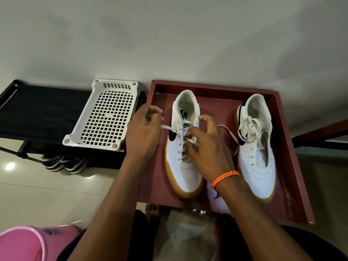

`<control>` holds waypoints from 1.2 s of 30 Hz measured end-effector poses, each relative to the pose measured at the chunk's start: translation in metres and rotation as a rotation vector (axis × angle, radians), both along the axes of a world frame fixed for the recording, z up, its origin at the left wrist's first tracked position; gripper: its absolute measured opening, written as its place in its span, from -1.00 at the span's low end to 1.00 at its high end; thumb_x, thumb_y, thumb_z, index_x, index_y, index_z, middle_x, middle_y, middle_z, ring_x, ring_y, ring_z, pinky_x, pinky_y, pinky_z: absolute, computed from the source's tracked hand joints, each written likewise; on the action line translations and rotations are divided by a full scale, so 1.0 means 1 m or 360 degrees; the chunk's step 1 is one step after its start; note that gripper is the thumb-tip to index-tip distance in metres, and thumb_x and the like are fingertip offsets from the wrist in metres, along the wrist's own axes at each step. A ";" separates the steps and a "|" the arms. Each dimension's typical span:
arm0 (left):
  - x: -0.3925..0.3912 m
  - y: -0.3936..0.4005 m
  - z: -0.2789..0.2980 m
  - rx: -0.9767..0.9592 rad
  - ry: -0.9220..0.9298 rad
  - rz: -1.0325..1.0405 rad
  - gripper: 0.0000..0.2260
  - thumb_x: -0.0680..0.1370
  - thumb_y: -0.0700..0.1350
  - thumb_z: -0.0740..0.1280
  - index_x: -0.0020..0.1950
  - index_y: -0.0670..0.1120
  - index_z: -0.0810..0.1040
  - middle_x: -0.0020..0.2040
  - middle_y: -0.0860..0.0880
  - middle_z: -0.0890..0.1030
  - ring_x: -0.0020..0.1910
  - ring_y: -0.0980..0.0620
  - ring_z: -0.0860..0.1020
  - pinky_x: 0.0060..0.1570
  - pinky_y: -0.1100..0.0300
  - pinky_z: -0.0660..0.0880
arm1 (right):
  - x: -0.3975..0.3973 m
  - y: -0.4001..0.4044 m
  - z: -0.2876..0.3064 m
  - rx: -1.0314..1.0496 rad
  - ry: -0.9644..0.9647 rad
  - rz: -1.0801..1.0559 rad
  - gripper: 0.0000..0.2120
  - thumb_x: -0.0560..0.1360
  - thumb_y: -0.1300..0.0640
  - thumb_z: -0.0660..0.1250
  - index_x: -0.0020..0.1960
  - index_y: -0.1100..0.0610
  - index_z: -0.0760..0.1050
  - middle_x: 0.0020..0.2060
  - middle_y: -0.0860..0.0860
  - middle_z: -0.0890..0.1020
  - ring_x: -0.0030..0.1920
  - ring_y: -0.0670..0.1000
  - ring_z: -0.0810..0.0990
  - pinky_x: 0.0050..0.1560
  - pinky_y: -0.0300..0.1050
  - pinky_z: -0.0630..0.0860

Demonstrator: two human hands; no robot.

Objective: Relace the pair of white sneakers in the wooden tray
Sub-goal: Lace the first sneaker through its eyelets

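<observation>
Two white gum-soled sneakers are set in a wooden tray [293, 166]. The left sneaker [181, 166], marked NIKE, is half laced; its lace [166, 127] is pinched by the left hand [144, 132] and right hand [207, 147]. The right sneaker [258, 159] is seen unlaced.

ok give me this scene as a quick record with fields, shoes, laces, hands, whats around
tray: red-brown wooden tray, both sneakers inside
left sneaker: partly laced, being worked on
right sneaker: eyelets unlaced, loose lace bundled on top
left hand: pulls one end of the lace out to the side
right hand: over the left sneaker's eyelets, pinching the other lace end
wrist: orange band on the right wrist
beside tray: white plastic basket on a black rack
floor: pink tub
</observation>
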State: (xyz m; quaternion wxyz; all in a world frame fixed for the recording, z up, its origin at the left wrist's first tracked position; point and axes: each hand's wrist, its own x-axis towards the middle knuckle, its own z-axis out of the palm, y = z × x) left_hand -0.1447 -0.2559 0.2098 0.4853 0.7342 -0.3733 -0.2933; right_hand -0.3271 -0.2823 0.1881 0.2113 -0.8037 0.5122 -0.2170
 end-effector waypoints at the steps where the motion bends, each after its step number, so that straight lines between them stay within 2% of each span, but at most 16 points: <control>1: -0.004 0.000 -0.002 0.0061 -0.0165 -0.0162 -0.85 0.65 -0.03 0.28 0.01 0.10 0.66 -0.12 0.13 0.71 -0.19 0.15 0.62 -0.16 0.10 0.54 | -0.001 -0.001 -0.001 -0.0008 0.0004 0.0003 -0.85 0.55 0.17 0.46 0.08 -0.01 0.59 0.50 -0.05 0.29 0.21 0.08 0.56 -0.13 -0.13 0.54; 3: -0.014 0.001 -0.007 0.0174 -0.0410 -0.0461 -0.84 0.67 0.06 0.33 -0.03 0.07 0.65 -0.15 0.13 0.68 -0.17 0.17 0.62 -0.17 0.13 0.52 | -0.002 -0.002 -0.002 -0.0010 -0.0049 0.0004 -0.85 0.55 0.17 0.45 0.09 -0.02 0.61 0.50 -0.06 0.31 0.18 0.08 0.60 -0.08 -0.07 0.61; 6: -0.019 0.001 -0.022 0.0244 -0.0748 -0.0548 -0.79 0.65 0.12 0.39 -0.12 0.05 0.60 -0.21 0.14 0.64 -0.10 0.05 0.60 -0.14 0.03 0.55 | -0.003 -0.004 -0.002 0.0011 -0.0184 -0.0044 -0.90 0.59 0.11 0.41 0.08 -0.04 0.63 0.49 -0.06 0.39 0.19 0.06 0.61 0.02 0.00 0.64; 8: -0.014 0.000 -0.027 0.0280 -0.0745 -0.0544 -0.78 0.65 0.08 0.41 -0.16 0.05 0.59 -0.25 0.12 0.62 -0.12 -0.01 0.59 -0.13 -0.02 0.56 | -0.003 -0.004 -0.004 0.0015 -0.0191 -0.0050 -0.91 0.59 0.12 0.41 0.08 -0.03 0.62 0.48 -0.03 0.42 0.25 0.09 0.59 0.08 0.02 0.63; 11: -0.012 -0.002 -0.026 0.0338 -0.0572 -0.0606 -0.76 0.68 0.03 0.38 -0.18 0.04 0.58 -0.25 0.08 0.63 -0.15 -0.02 0.59 -0.15 0.03 0.52 | -0.004 -0.004 -0.005 0.0032 -0.0153 -0.0026 -0.88 0.58 0.12 0.42 0.07 -0.05 0.58 0.49 -0.03 0.40 0.28 0.13 0.58 0.09 0.06 0.63; 14: -0.012 -0.003 -0.014 0.0205 -0.0004 -0.0586 -0.71 0.74 -0.02 0.30 -0.09 -0.14 0.64 -0.21 -0.09 0.65 -0.22 -0.02 0.55 -0.11 0.01 0.51 | -0.004 -0.005 -0.007 0.0038 -0.0141 -0.0014 -0.83 0.55 0.17 0.43 0.06 -0.06 0.54 0.47 -0.04 0.39 0.20 0.14 0.60 0.05 0.09 0.64; 16: -0.010 -0.002 -0.002 0.0031 0.0394 -0.0554 -0.69 0.75 -0.03 0.28 0.02 -0.24 0.65 -0.12 -0.23 0.67 -0.14 -0.10 0.57 -0.02 -0.03 0.54 | -0.004 -0.005 -0.008 0.0034 -0.0130 -0.0013 -0.80 0.54 0.19 0.44 0.07 -0.05 0.54 0.47 -0.04 0.39 0.16 0.13 0.61 0.03 0.08 0.64; 21: -0.010 0.003 0.015 -0.0246 0.1114 -0.0602 -0.75 0.75 -0.11 0.24 0.10 -0.22 0.65 0.12 -0.18 0.65 0.16 -0.17 0.64 0.37 -0.20 0.56 | -0.005 -0.006 -0.010 0.0086 -0.0173 -0.0032 -0.81 0.54 0.17 0.45 0.10 -0.05 0.58 0.47 -0.06 0.38 0.25 0.13 0.59 0.08 0.09 0.65; 24: -0.006 0.004 0.021 -0.0464 0.1522 -0.0579 -0.67 0.77 -0.13 0.17 0.00 -0.13 0.70 0.12 -0.11 0.65 0.13 -0.11 0.68 0.32 -0.26 0.59 | -0.006 -0.007 -0.009 0.0152 -0.0248 -0.0065 -0.83 0.55 0.15 0.45 0.11 -0.04 0.63 0.47 -0.07 0.40 0.27 0.10 0.59 0.14 0.06 0.62; 26: 0.002 0.004 0.024 -0.0576 0.1791 -0.0483 -0.73 0.77 -0.11 0.16 0.04 -0.10 0.63 0.11 -0.08 0.65 0.02 -0.04 0.70 0.13 -0.10 0.68 | -0.006 -0.007 -0.007 0.0206 -0.0314 -0.0070 -0.85 0.56 0.15 0.45 0.10 -0.02 0.65 0.45 -0.06 0.42 0.26 0.08 0.59 0.17 0.04 0.62; 27: 0.006 0.003 0.025 -0.0574 0.1770 -0.0405 -0.80 0.76 -0.10 0.18 0.06 -0.09 0.57 0.09 -0.07 0.66 -0.09 -0.01 0.69 -0.02 0.01 0.69 | -0.006 -0.007 -0.006 0.0224 -0.0345 -0.0063 -0.87 0.56 0.16 0.45 0.08 -0.02 0.65 0.44 -0.05 0.43 0.26 0.08 0.58 0.16 0.03 0.61; 28: 0.009 0.002 0.022 -0.0500 0.1571 -0.0322 -0.85 0.74 -0.09 0.21 0.06 -0.07 0.53 0.04 -0.06 0.68 -0.20 0.02 0.65 -0.18 0.10 0.64 | -0.006 -0.007 -0.006 0.0232 -0.0365 -0.0057 -0.88 0.56 0.17 0.45 0.06 -0.01 0.65 0.43 -0.04 0.43 0.25 0.08 0.58 0.16 0.02 0.61; 29: 0.009 0.001 0.018 -0.0358 0.1214 -0.0263 -0.88 0.73 -0.08 0.24 0.05 -0.07 0.51 -0.01 -0.05 0.69 -0.29 0.02 0.59 -0.30 0.14 0.55 | -0.006 -0.006 -0.005 0.0234 -0.0369 -0.0055 -0.88 0.56 0.18 0.45 0.05 -0.01 0.65 0.43 -0.04 0.44 0.25 0.08 0.58 0.15 0.01 0.61; 31: 0.005 0.000 0.006 0.0022 0.0304 -0.0226 -0.85 0.72 -0.01 0.26 0.06 -0.07 0.52 -0.09 0.03 0.71 -0.31 0.03 0.58 -0.29 0.15 0.46 | -0.006 -0.006 -0.005 0.0237 -0.0351 -0.0067 -0.89 0.56 0.17 0.46 0.05 0.00 0.65 0.44 -0.04 0.44 0.27 0.06 0.56 0.13 -0.04 0.59; 33: -0.003 0.002 -0.007 0.0401 -0.0406 -0.0489 -0.79 0.70 0.14 0.27 0.03 0.03 0.56 -0.11 0.10 0.69 -0.15 0.06 0.63 -0.16 0.10 0.51 | -0.006 -0.007 -0.004 0.0245 -0.0332 -0.0075 -0.89 0.56 0.16 0.46 0.04 -0.02 0.65 0.43 -0.05 0.43 0.28 0.06 0.56 0.12 -0.07 0.58; 36: -0.011 0.004 -0.015 0.0499 -0.0604 -0.0710 -0.78 0.65 0.10 0.40 -0.12 0.02 0.60 -0.13 0.11 0.61 -0.13 0.07 0.59 -0.17 0.11 0.50 | -0.006 -0.007 -0.004 0.0241 -0.0334 -0.0064 -0.87 0.55 0.17 0.47 0.03 -0.05 0.63 0.43 -0.05 0.42 0.29 0.08 0.56 0.14 0.03 0.62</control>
